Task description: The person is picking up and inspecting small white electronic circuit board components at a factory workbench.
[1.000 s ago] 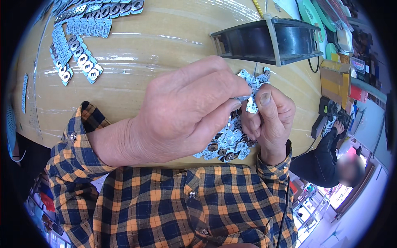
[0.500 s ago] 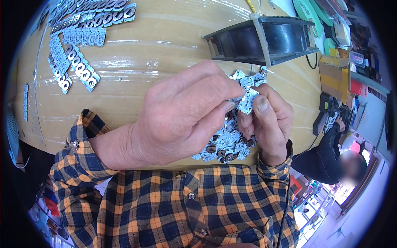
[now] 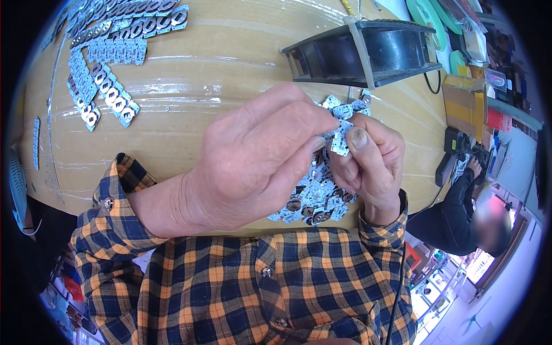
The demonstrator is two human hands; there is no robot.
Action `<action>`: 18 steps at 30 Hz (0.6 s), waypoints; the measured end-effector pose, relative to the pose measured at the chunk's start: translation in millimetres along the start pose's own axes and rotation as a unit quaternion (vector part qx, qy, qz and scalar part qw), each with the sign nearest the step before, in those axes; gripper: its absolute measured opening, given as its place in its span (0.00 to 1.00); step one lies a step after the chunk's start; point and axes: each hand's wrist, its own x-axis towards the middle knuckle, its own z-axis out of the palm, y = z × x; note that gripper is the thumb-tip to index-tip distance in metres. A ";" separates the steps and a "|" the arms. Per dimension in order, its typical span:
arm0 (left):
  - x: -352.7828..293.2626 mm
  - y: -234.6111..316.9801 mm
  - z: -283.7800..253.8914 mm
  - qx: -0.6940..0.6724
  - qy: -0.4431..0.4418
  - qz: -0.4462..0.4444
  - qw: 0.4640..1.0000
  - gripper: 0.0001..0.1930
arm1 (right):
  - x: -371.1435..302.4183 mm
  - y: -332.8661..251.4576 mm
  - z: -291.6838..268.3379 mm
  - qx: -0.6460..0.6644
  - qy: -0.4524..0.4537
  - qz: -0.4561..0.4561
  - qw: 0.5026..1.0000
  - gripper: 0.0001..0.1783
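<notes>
Small board (image 3: 340,145) over a board pile (image 3: 323,192), desk's (image 3: 161,129) near edge
Right hand (image 3: 374,155) pinches it; left hand (image 3: 253,155) curls nearly closed, hold hidden.

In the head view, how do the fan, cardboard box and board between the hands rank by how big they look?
1. Fan
2. Box
3. Board, partly hidden

Bright light, white glare streaks on tabletop (image 3: 178,138), fisheye-bent edges, black corners
</notes>
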 end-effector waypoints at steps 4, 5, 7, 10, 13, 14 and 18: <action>-0.7 -0.6 0.6 -0.010 0.005 -0.006 1.000 0.14 | 1.6 0.2 0.0 -0.012 0.007 -0.007 1.000 0.17; -0.5 0.4 -0.1 -0.010 0.001 -0.015 1.000 0.14 | 1.7 0.2 -0.4 -0.012 0.007 -0.007 1.000 0.17; 0.5 1.1 -1.3 -0.010 -0.004 -0.023 1.000 0.14 | 1.2 0.8 -1.5 -0.028 0.004 -0.024 0.999 0.18; 2.9 -0.8 -3.0 0.002 -0.002 -0.018 1.000 0.13 | 1.2 1.4 -3.1 -0.021 0.003 -0.034 0.999 0.18; 3.9 -0.3 -5.0 -0.003 -0.013 -0.029 0.999 0.13 | 0.8 0.6 -3.2 -0.034 0.007 -0.020 0.999 0.18; 3.3 -0.2 -4.5 -0.009 -0.015 -0.034 0.999 0.13 | 0.7 0.3 -2.4 -0.033 0.005 -0.020 0.999 0.18; 2.5 -1.0 -3.9 -0.023 -0.020 -0.040 0.999 0.14 | 0.7 2.3 -3.4 -0.037 0.008 -0.030 0.999 0.17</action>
